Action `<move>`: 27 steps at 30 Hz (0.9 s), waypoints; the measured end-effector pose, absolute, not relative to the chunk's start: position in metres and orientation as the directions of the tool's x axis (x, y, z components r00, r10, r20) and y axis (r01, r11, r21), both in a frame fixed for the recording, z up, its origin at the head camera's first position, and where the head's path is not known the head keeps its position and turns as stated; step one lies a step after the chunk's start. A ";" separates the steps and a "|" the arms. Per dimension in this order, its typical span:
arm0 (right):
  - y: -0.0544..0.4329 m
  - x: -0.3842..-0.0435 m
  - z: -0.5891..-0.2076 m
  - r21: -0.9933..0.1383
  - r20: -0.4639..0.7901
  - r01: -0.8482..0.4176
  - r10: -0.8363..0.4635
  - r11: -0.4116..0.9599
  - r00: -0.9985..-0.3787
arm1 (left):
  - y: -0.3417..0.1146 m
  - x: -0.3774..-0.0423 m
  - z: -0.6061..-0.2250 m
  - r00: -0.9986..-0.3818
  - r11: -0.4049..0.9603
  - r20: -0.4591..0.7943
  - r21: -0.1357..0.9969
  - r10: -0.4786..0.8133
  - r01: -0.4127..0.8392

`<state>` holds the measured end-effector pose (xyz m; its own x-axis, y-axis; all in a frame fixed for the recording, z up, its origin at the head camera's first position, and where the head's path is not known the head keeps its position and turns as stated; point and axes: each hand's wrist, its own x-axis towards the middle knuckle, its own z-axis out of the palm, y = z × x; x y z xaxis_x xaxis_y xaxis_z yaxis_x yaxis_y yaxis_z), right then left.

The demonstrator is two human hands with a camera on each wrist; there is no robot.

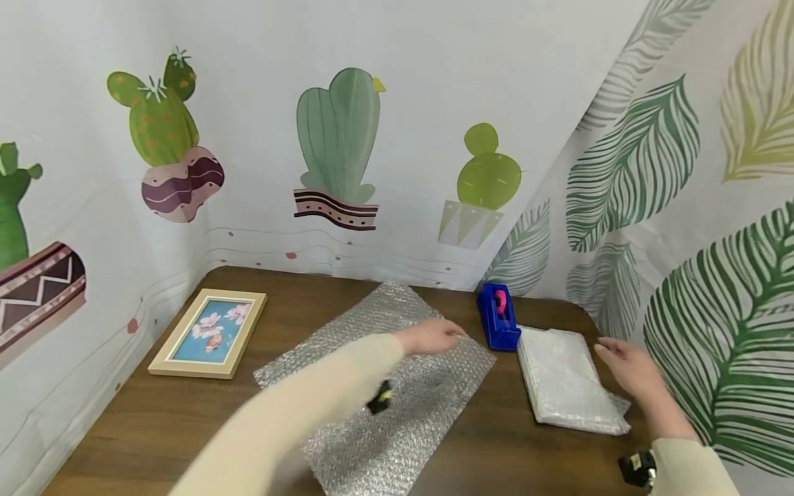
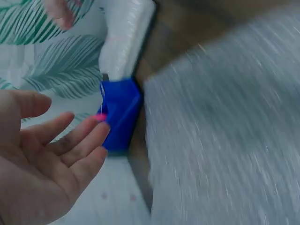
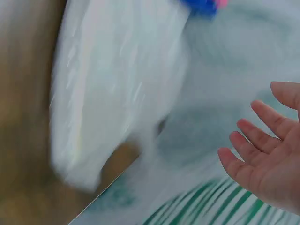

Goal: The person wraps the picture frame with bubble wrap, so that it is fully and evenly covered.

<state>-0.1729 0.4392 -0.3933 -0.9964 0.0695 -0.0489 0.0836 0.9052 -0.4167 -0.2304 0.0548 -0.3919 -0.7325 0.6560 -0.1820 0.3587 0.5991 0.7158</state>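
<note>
My left hand (image 1: 432, 337), fingers apart, is above the bubble wrap (image 1: 406, 417) — blue dispenser (image 1: 505, 336) near its 3 o'clock. My right hand (image 1: 635, 372) — fingers apart too — has the wrapped bundle (image 1: 566, 379) at 9 o'clock.

Txt/nos./labels — none legible anywhere.

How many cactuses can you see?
4: leftmost cactus, cut off by the edge; purple-potted cactus above the picture frame; tall cactus above the bubble wrap; round cactus above the tape dispenser.
</note>
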 end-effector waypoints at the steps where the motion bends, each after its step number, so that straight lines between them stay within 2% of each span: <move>1: 0.425 -0.173 -0.392 -0.420 0.000 0.042 0.046 0.906 -0.999 | 0.038 -0.229 -0.392 -0.732 0.601 -0.177 0.710 0.658 0.368; 4: 0.383 -0.174 -0.392 -0.417 0.100 -0.085 -0.047 0.905 -0.994 | -0.012 -0.221 -0.402 -0.750 0.614 -0.172 0.701 0.639 0.362; 9: 0.318 -0.173 -0.402 -0.412 0.204 -0.289 -0.222 0.864 -0.953 | -0.079 -0.196 -0.431 -0.804 0.683 -0.140 0.622 0.578 0.383; 13: 0.273 -0.170 -0.425 -0.380 0.126 -0.373 -0.352 0.846 -0.928 | -0.120 -0.172 -0.460 -0.837 0.734 -0.142 0.571 0.529 0.368; 15: 0.256 -0.169 -0.442 -0.369 0.040 -0.374 -0.388 0.851 -0.921 | -0.136 -0.162 -0.476 -0.849 0.751 -0.141 0.555 0.509 0.358; 19: 0.230 -0.165 -0.472 -0.358 -0.116 -0.318 -0.380 0.878 -0.918 | -0.157 -0.149 -0.503 -0.861 0.760 -0.129 0.547 0.491 0.351; 27: 0.209 -0.151 -0.497 -0.372 -0.169 -0.265 -0.346 0.890 -0.923 | -0.174 -0.140 -0.525 -0.862 0.741 -0.070 0.549 0.503 0.387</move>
<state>-0.1513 0.2093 -0.4974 -0.9230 -0.3455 -0.1691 -0.2647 0.8895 -0.3724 -0.1401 -0.1735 -0.5254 -0.8617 0.5026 -0.0702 0.3874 0.7409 0.5486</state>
